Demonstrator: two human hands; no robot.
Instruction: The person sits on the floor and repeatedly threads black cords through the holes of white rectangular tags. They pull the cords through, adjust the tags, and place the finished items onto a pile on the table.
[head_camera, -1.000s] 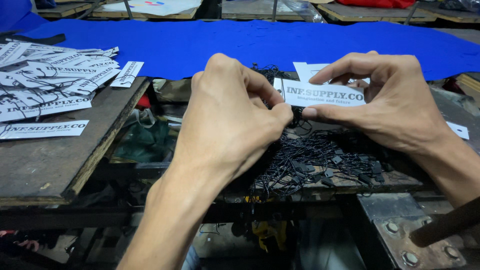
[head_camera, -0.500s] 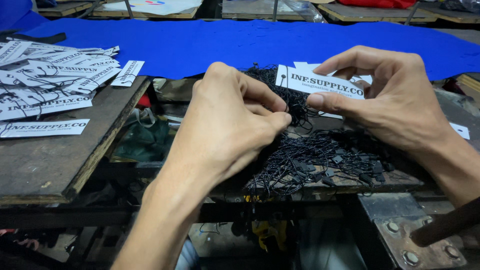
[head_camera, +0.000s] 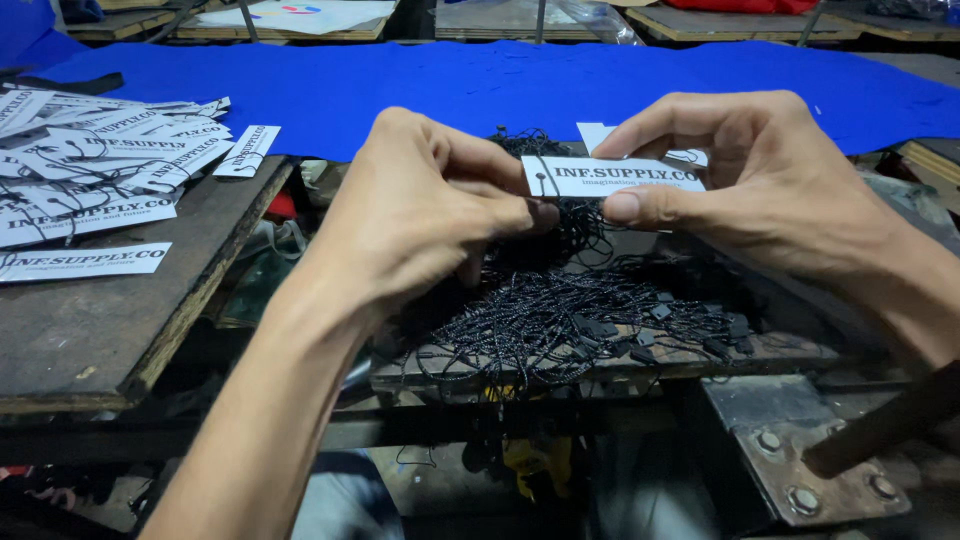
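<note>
At centre frame the right hand pinches a white paper tag between thumb and forefinger, held level above the pile of black string loops. The left hand closes its fingers narrowly at the tag's punched end — apparently on 1 string, though the view is obscured. Risk: the string snags in the pile, or tears the hole if pulled askew.
</note>
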